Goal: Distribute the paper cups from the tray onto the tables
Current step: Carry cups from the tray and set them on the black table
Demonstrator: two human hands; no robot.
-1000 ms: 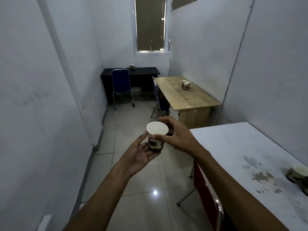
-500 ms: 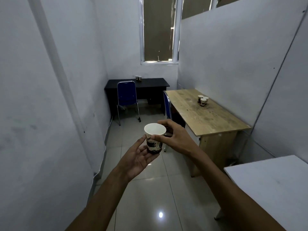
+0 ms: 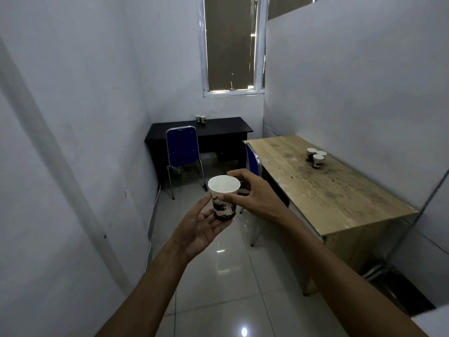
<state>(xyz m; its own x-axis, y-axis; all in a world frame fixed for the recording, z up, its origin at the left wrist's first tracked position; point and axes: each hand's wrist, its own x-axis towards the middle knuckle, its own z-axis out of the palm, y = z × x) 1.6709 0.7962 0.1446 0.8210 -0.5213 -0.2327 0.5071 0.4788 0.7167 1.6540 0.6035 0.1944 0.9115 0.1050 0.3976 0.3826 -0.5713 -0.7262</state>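
Carrying a paper cup [image 3: 224, 196], right hand [image 3: 252, 198] pinching it over the flat left hand [image 3: 201, 227], the person likely next sets it on the black desk [image 3: 218, 128].

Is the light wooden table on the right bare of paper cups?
No, three white paper cups stand clustered together on the light wooden table, toward its far end.
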